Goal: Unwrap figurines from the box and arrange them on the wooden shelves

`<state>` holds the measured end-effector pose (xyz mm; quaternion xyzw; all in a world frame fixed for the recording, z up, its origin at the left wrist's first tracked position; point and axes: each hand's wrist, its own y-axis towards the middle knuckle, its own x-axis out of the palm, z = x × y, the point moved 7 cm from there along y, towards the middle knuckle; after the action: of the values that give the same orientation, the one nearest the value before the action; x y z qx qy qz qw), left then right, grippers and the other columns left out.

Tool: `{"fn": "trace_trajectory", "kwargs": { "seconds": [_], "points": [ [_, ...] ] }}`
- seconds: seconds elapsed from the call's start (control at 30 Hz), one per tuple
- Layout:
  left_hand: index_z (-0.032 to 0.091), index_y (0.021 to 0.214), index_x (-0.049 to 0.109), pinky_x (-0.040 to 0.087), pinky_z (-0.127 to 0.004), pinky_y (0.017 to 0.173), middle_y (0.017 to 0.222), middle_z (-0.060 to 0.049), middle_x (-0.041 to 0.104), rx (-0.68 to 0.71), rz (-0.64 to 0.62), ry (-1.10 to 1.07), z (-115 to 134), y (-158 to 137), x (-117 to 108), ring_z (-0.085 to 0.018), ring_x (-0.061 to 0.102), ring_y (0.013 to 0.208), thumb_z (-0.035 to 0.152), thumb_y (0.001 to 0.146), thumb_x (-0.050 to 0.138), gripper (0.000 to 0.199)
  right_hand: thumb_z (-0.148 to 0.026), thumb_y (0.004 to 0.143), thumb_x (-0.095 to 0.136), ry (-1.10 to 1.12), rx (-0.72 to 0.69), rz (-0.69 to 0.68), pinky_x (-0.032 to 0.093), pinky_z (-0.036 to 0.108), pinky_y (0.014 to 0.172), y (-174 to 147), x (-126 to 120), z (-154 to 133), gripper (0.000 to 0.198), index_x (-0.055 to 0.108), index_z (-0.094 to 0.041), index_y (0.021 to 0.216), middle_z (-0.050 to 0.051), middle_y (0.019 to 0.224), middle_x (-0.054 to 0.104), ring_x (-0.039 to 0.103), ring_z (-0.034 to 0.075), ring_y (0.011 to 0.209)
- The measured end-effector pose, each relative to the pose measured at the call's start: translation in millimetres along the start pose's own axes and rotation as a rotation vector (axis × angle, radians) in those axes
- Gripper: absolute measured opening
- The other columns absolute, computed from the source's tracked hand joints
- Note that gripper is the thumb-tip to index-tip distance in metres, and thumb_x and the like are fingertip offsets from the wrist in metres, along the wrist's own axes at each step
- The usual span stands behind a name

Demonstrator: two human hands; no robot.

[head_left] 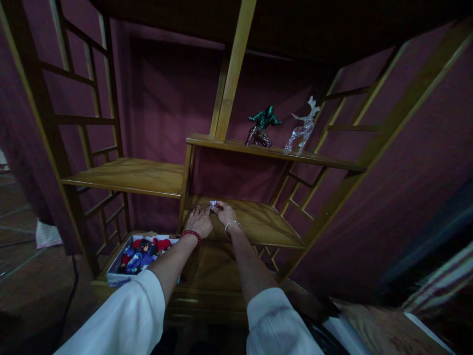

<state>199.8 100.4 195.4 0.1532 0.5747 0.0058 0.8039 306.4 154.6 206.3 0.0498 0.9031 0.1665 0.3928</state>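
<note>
My right hand (226, 214) pinches a small figurine (213, 203), whitish at the top with a darker lower part, just over the middle shelf (266, 224). Close beside it on the left is my left hand (200, 222), palm down, with its fingers stretched toward the figurine's base. Whether the left fingertips touch the figurine cannot be made out. A red bead bracelet circles my left wrist, and a pale bracelet circles my right.
An open box (113, 278) of red, blue and dark small figures sits at the lower left. On the upper right shelf (236, 145) stand a green-and-brown figure (263, 125) and a clear deer figurine (303, 129). A wooden divider (185, 185) rises left of my hands.
</note>
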Motion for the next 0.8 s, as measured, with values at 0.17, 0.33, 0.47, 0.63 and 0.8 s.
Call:
{"fn": "trace_trajectory", "kwargs": {
  "seconds": [0.17,0.33,0.47,0.63,0.8],
  "points": [
    [0.011,0.118,0.048,0.025,-0.033,0.099,0.122,-0.012,0.049,-0.009,0.108,-0.002,-0.2,-6.6,-13.0,-0.021,0.039,0.116,0.018,0.079,0.032,0.043,-0.035,0.074,0.057,-0.013,0.01,0.01,0.043,0.026,0.08,2.3,3.4,3.7,0.026,0.062,-0.029,0.099,-0.001,0.096,0.063,0.057,0.015,0.09],
    [0.019,0.117,0.051,0.031,-0.032,0.093,0.114,-0.008,0.053,0.031,0.141,-0.027,-0.5,-9.7,-16.4,-0.02,0.044,0.107,0.016,0.077,0.036,0.043,-0.035,0.074,0.057,0.022,-0.003,0.009,0.042,0.026,0.083,1.9,3.3,3.8,0.03,0.06,-0.03,0.103,-0.001,0.098,0.063,0.056,0.015,0.092],
    [0.023,0.113,0.054,0.032,-0.034,0.092,0.117,-0.007,0.051,0.04,0.135,0.015,-0.7,-8.6,-12.5,-0.022,0.04,0.111,0.021,0.08,0.035,0.038,-0.033,0.075,0.057,0.04,-0.018,0.018,0.042,0.024,0.083,1.1,1.2,1.7,0.033,0.059,-0.029,0.107,-0.001,0.098,0.062,0.056,0.013,0.091],
    [0.022,0.114,0.053,0.033,-0.035,0.09,0.114,-0.008,0.052,0.045,0.143,0.029,1.4,-9.8,-13.6,-0.023,0.042,0.107,0.024,0.081,0.034,0.038,-0.03,0.075,0.057,0.024,0.004,0.024,0.042,0.024,0.082,3.1,2.9,4.5,0.028,0.062,-0.029,0.102,-0.001,0.099,0.062,0.057,0.013,0.09],
    [0.02,0.12,0.047,0.031,-0.036,0.091,0.117,-0.008,0.051,0.053,0.123,0.013,2.9,-10.1,-15.5,-0.022,0.041,0.108,0.021,0.08,0.033,0.042,-0.032,0.074,0.057,0.043,0.012,0.019,0.044,0.022,0.077,2.7,3.4,3.8,0.026,0.063,-0.027,0.098,0.0,0.096,0.062,0.058,0.013,0.083]
  ]
}}
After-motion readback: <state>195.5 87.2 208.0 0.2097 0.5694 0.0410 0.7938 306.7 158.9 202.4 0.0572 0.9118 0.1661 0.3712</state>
